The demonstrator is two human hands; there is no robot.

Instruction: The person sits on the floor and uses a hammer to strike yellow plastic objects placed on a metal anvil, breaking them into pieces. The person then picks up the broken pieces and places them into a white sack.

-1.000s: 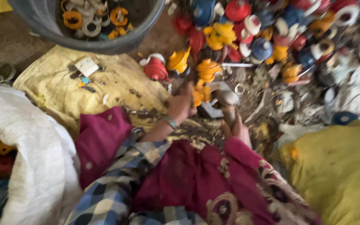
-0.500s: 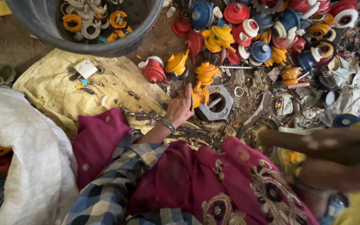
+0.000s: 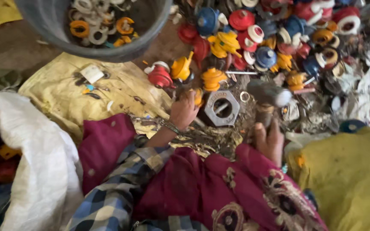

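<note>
Pile: coloured plastic caps, red, blue and yellow, heaped across the ground ahead.
Tub: grey tub at upper left, holding rings.
Sack: yellow sack spread under the left arm.
Nut: grey hexagonal nut lying between both hands.
Right hand: closed round the handle of a hammer.
Left hand: fingers curled on a small yellow piece beside the nut.

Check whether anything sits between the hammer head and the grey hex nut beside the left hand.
Nothing visible blocks it. The hammer, gripped by the right hand, hangs just right of the hex nut; only a small metal ring lies between them. The left hand holds a yellow piece at the nut's left edge.
</note>
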